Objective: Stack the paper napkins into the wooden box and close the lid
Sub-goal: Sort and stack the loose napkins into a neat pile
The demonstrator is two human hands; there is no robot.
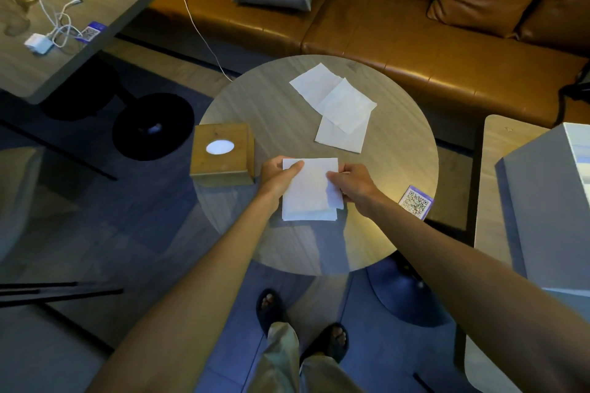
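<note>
A small stack of white paper napkins [309,191] is held over the near part of the round wooden table [271,105]. My left hand [277,177] grips its left edge and my right hand [352,187] pinches its right edge. The wooden box [223,166] stands at the table's left edge, just left of my left hand, its lid down and something white showing through an oval hole in the top. Three more napkins [336,107] lie overlapping, spread flat at the far right of the table.
A QR-code card [416,202] lies at the table's right edge. A brown leather sofa [399,25] with a grey cushion runs behind. A second table [79,25] with glasses and a charger stands far left. A grey box [549,201] sits on the right.
</note>
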